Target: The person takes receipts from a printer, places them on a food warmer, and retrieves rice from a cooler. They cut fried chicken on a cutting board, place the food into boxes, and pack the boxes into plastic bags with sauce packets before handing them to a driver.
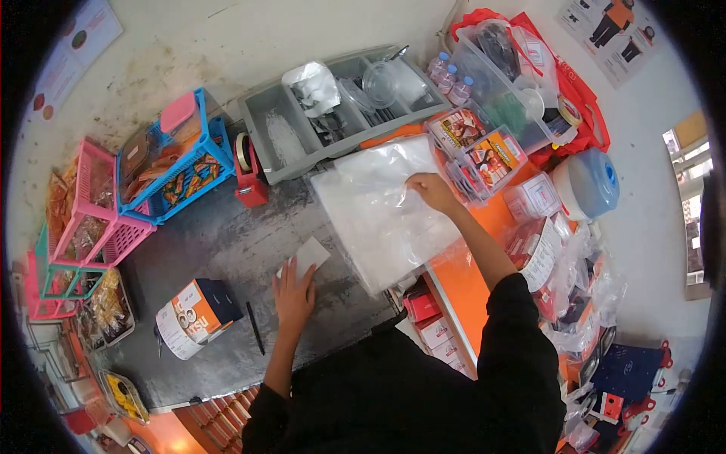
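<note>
My left hand (293,293) lies flat on the dark table, fingers spread, with its fingertips on a small white piece of paper (311,256). To the right, a stack of clear plastic bags (378,219) covers the table corner. My right hand (432,192) reaches over the stack, its thumb and fingers pinched on the top plastic bag. A black pen (255,329) lies left of my left hand. Farther left stands an orange and black box (203,312) with a white printed slip (178,333) on its side.
A grey divided tray (268,163) stands at the back, with a red tape dispenser (250,185) beside it. Blue (178,170) and pink baskets (98,200) of packets line the left. Card packs (484,159), a clear bin (503,94) and bagged goods (563,287) crowd the right.
</note>
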### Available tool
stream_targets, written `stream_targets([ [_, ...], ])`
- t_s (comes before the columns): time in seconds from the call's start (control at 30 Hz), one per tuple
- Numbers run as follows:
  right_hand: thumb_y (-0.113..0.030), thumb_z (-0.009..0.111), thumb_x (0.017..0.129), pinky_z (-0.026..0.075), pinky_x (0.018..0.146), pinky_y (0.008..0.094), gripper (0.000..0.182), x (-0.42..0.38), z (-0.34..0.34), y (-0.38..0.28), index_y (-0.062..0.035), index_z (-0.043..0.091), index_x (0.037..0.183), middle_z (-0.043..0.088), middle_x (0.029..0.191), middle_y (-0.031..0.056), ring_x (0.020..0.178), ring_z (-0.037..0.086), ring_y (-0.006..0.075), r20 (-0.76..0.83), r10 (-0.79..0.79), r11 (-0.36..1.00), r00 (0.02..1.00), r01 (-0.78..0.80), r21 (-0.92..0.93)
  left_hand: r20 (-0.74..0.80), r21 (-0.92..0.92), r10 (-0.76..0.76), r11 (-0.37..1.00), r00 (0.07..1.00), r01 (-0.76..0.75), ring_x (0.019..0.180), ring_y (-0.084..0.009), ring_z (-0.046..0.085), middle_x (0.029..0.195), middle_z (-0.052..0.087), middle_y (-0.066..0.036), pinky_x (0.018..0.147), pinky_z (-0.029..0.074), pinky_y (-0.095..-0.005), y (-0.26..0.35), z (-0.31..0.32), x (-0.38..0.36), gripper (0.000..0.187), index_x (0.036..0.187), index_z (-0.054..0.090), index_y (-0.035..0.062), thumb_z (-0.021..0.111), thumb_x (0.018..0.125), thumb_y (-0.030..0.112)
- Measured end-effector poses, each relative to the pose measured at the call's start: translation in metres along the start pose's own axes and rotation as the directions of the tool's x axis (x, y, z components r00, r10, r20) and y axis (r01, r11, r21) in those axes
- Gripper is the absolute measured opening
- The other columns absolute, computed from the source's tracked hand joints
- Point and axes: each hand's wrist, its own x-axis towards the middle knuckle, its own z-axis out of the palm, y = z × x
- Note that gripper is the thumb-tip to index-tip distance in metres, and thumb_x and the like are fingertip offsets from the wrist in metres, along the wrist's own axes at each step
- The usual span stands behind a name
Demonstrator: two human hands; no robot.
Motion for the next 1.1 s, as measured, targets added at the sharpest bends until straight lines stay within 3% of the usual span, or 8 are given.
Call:
stream_targets([
  [0.23, -0.015, 0.047, 0.090, 0.041, 0.061, 0.0262, 0.016, 0.055, -0.080, -0.058, -0.0020, 0.057, 0.088, 0.051, 0.071, -0.0013, 0.069, 0.050, 0.0086, -0.527, 0.169, 0.940, 0.833, 0.025, 0.341, -0.262, 0.027, -0.372, 0.920, 0.891, 0.391, 0.130, -0.0367, 0.023, 0.140, 0.026, -0.020, 0.103, 0.022, -0.0519, -0.019, -0.005, 0.084, 0.058, 0.133, 0.032, 0.0046, 0.055, 0.081, 0.018],
  [0.33, -0.018, 0.045, 0.092, 0.041, 0.059, 0.0302, 0.020, 0.068, -0.103, -0.094, -0.0017, 0.054, 0.083, 0.053, 0.070, 0.0017, 0.067, 0.053, 0.0133, -0.674, 0.193, 0.940, 0.713, 0.063, 0.336, -0.438, -0.319, 0.037, 0.928, 0.898, -0.194, 0.129, -0.0387, 0.023, 0.139, 0.025, -0.022, 0.104, 0.022, -0.0466, 0.040, -0.058, 0.120, 0.067, 0.135, 0.029, 0.0034, 0.061, 0.079, 0.022],
  [0.4, -0.019, 0.049, 0.086, 0.042, 0.059, 0.0365, 0.019, 0.076, -0.095, -0.099, -0.0014, 0.051, 0.080, 0.055, 0.068, 0.0099, 0.064, 0.055, 0.0259, -0.367, -0.311, 0.895, 0.877, 0.140, -0.424, -0.476, -0.451, 0.115, 0.819, 0.872, -0.355, 0.129, -0.0386, 0.023, 0.140, 0.024, -0.022, 0.104, 0.021, -0.0454, 0.094, -0.083, 0.140, 0.076, 0.135, 0.029, 0.0030, 0.068, 0.074, 0.026],
  [0.47, -0.033, 0.058, 0.082, 0.044, 0.062, 0.0393, 0.031, 0.066, -0.111, -0.139, -0.0026, 0.052, 0.085, 0.059, 0.082, 0.0118, 0.074, 0.059, 0.0279, -0.060, 0.081, 0.957, 0.995, -0.094, -0.274, -0.528, -0.505, 0.145, 0.739, 0.837, -0.446, 0.130, -0.0382, 0.022, 0.141, 0.023, -0.021, 0.104, 0.021, -0.0456, 0.133, -0.094, 0.152, 0.081, 0.135, 0.028, 0.0028, 0.071, 0.071, 0.029],
  [0.57, -0.036, 0.072, 0.068, 0.046, 0.077, 0.0389, 0.048, 0.066, -0.092, -0.134, -0.0036, 0.055, 0.099, 0.059, 0.093, 0.0136, 0.084, 0.058, 0.0277, 0.071, -0.399, 0.897, 0.914, 0.406, -0.178, -0.314, -0.630, 0.175, 0.697, 0.933, -0.342, 0.119, -0.0402, 0.038, 0.127, 0.041, -0.025, 0.100, 0.031, -0.0419, 0.169, -0.076, 0.180, 0.093, 0.132, 0.029, -0.0024, 0.076, 0.063, 0.039],
  [0.8, -0.039, 0.059, 0.080, 0.038, 0.046, 0.0389, 0.040, -0.022, -0.161, -0.321, -0.0021, 0.049, 0.069, 0.053, 0.064, 0.0102, 0.055, 0.053, 0.0274, -0.759, -0.343, 0.939, 0.554, 0.200, -0.278, 0.063, -0.447, 0.469, 0.803, 0.881, -0.395, 0.124, -0.0365, 0.034, 0.129, 0.042, -0.023, 0.104, 0.028, -0.0405, 0.123, 0.090, 0.226, 0.083, 0.132, 0.033, 0.0008, 0.074, 0.062, 0.019],
  [1.0, -0.047, 0.062, 0.074, 0.044, 0.056, 0.0428, 0.045, -0.133, -0.086, -0.272, -0.0036, 0.059, 0.085, 0.059, 0.078, 0.0190, 0.063, 0.058, 0.0316, -0.214, 0.144, 0.838, 0.966, -0.234, -0.493, -0.701, -0.679, 0.299, -0.003, 0.647, -0.734, 0.126, -0.0263, 0.028, 0.142, 0.023, -0.016, 0.105, 0.022, -0.0347, 0.146, -0.075, 0.107, 0.103, 0.136, 0.022, 0.0003, 0.081, 0.059, 0.035],
  [1.1, -0.033, 0.056, 0.082, 0.044, 0.060, 0.0408, 0.035, -0.143, -0.055, -0.295, 0.0015, 0.058, 0.089, 0.060, 0.070, 0.0201, 0.064, 0.058, 0.0322, 0.328, 0.151, 0.988, 0.932, -0.148, -0.034, -0.344, -0.679, 0.624, 0.351, 0.701, -0.645, 0.121, -0.0263, 0.035, 0.135, 0.034, -0.015, 0.100, 0.029, -0.0369, 0.129, -0.101, 0.052, 0.103, 0.135, 0.024, 0.0028, 0.082, 0.058, 0.037],
])
